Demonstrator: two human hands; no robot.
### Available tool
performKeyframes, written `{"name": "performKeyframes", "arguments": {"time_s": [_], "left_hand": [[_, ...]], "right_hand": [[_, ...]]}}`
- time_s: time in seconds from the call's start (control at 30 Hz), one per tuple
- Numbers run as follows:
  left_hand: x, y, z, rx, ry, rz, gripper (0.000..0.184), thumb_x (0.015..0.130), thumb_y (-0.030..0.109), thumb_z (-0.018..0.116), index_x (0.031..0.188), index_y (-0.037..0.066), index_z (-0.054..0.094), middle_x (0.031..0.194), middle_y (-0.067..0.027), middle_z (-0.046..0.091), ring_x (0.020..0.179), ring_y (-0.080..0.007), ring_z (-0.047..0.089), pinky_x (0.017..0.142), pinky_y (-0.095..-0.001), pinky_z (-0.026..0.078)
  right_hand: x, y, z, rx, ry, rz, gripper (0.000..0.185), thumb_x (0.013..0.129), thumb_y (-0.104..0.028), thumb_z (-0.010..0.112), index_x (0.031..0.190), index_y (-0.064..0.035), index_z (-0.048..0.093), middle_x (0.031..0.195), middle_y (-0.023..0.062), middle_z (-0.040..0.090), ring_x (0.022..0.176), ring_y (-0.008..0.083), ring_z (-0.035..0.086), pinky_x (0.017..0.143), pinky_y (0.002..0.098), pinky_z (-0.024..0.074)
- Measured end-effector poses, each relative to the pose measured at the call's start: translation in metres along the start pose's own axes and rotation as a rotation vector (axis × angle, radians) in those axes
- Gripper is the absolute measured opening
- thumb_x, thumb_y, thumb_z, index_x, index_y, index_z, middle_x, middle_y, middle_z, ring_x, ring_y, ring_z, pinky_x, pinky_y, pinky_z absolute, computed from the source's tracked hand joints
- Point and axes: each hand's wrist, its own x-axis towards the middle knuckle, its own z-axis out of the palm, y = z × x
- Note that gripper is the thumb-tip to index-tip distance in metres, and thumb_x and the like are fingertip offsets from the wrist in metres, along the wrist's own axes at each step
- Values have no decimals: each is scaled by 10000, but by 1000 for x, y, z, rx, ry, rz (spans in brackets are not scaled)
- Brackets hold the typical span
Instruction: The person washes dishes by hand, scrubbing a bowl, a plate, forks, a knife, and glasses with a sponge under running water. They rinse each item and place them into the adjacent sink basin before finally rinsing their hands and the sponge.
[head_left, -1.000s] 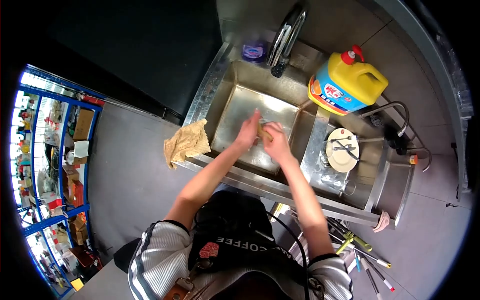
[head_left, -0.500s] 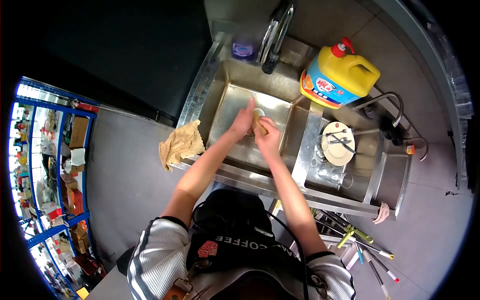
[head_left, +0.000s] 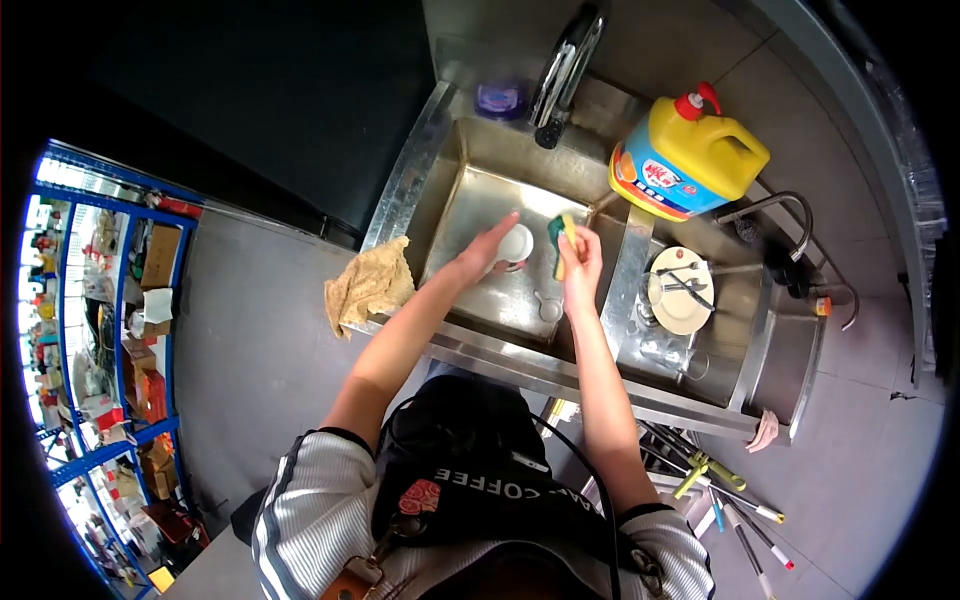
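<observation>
My left hand [head_left: 484, 256] is closed round a small white cup [head_left: 516, 243], its round mouth facing up, over the left sink basin [head_left: 480, 205]. Pinched in my right hand [head_left: 582, 272] is a green-and-yellow sponge [head_left: 561, 245], held a short way to the right of the cup and apart from it. Below the hands, on the basin floor, shows a small round pale thing [head_left: 549, 308] whose kind I cannot make out.
A black faucet [head_left: 566, 75] stands behind the basin, beside a purple container [head_left: 499, 101]. A yellow detergent jug [head_left: 690, 150] sits to the right. The right basin holds a plate [head_left: 680, 315] with cutlery and glassware. A tan cloth [head_left: 370, 287] drapes over the left front edge.
My hands have come apart. My right hand has moved right with the sponge, away from the cup. The cup's white mouth and the basin floor now show more.
</observation>
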Motion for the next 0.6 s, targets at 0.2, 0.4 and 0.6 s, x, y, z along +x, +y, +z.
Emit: {"name": "performKeyframes", "arguments": {"time_s": [0.2, 0.4, 0.6], "left_hand": [[8, -6, 7, 27, -104, 67, 182, 835, 217, 527, 904, 49, 540, 780, -57, 567, 513, -74, 416, 438, -199, 325], [-3, 13, 23, 398, -125, 198, 382, 859, 400, 437, 973, 42, 503, 712, -17, 514, 516, -85, 407, 475, -207, 360], [19, -2, 47, 1031, 512, 241, 494, 852, 456, 369, 930, 6, 558, 836, -232, 575, 812, -379, 552, 706, -457, 439]], "right_hand": [[7, -4, 14, 11, -196, 117, 333, 788, -61, 579, 1110, -29, 501, 1034, 45, 569, 947, 126, 505, 823, 234, 381], [3, -20, 25, 18, -312, 113, 237, 767, -27, 587, 998, 5, 547, 986, 80, 603, 905, 138, 547, 783, 253, 426], [24, 7, 31, -138, 202, 178, 141, 800, -108, 591, 887, 2, 603, 775, 38, 610, 694, 99, 553, 623, 233, 442]]}}
